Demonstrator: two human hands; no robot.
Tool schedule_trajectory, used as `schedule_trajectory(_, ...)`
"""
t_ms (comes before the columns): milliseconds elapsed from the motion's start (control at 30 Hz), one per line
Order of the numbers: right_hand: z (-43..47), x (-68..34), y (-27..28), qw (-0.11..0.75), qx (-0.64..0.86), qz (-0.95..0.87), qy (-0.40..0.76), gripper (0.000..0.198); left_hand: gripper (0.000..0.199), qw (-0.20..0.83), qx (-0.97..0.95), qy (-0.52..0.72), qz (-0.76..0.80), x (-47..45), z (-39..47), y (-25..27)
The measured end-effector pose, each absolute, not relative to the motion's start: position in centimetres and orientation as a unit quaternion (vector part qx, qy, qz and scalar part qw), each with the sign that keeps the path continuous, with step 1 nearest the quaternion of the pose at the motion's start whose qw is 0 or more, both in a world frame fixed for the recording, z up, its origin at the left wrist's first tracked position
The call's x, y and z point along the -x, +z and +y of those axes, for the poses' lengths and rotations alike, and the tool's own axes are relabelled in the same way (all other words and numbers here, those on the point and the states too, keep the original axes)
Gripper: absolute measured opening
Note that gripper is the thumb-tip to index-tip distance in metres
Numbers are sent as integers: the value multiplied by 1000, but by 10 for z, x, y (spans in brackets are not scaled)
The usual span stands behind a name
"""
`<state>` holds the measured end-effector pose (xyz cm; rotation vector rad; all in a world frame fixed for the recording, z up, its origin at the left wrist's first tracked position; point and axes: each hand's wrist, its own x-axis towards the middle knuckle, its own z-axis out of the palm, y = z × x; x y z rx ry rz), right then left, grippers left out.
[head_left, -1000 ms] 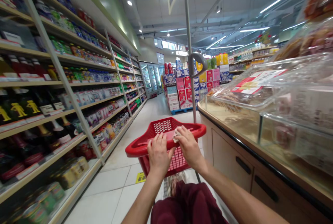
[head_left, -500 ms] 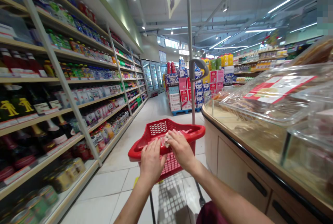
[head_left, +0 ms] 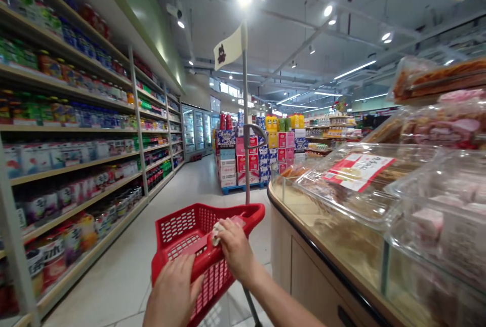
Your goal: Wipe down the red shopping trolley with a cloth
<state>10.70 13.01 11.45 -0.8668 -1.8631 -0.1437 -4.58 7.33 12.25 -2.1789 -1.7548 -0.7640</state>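
While my left grip (head_left: 173,286) curls over the red cart (head_left: 207,262) just beneath it and my right grip (head_left: 234,247) holds a crumpled white scrap (head_left: 216,235) there, I look partway along the shelves (head_left: 137,114), with more floor (head_left: 190,185) ahead. Right of my grips, writing on a red-and-white label (head_left: 359,170) is too blurry to read.

Head camera: one unit worn on the person's head, facing forward and down.
Left hand (head_left: 170,291) and right hand (head_left: 235,248): close to the lens, seen from above and behind, low in frame.
Red basket (head_left: 172,231): near, viewed from above its handle side.
Aisle: view runs along the floor (head_left: 186,185) to stacked cartons (head_left: 246,162) farther off.
Left margin: shelving (head_left: 137,114), seen obliquely, receding.
Right margin: worktop (head_left: 315,271), near, seen from above.
Upper frame: ceiling (head_left: 281,43).
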Motion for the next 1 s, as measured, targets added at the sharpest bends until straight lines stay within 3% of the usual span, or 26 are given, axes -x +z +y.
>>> schedule_trajectory(200, 153, -146, 121, 535, 390, -748, -43, 29, 42, 1, 754, -298, -586, 58, 82, 126)
schedule_trajectory(367, 113, -124, 115, 502, 305, -809, 8, 27, 36, 26, 749, -284, -598, 25, 75, 120)
schedule_trajectory(467, 108, -139, 113, 502, 332, -798, 11, 26, 38, 66, 757, -282, -586, 0, 70, 116)
schedule_trajectory(567, 120, -176, 113, 501, 384, -776, 12, 24, 47, 32, 788, -269, -554, 1, 70, 110)
schedule_trajectory(667, 121, -200, 114, 501, 417, -758, 6, 24, 44, -24, 770, -243, -590, 15, 76, 99)
schedule_trajectory(900, 76, -184, 87, 413, 399, -807, -139, 26, 33, -19, 751, -250, -611, -7, 82, 84)
schedule_trajectory(1000, 89, -212, 87, 422, 446, -766, -189, 27, 32, -38, 753, -242, -611, 9, 84, 66)
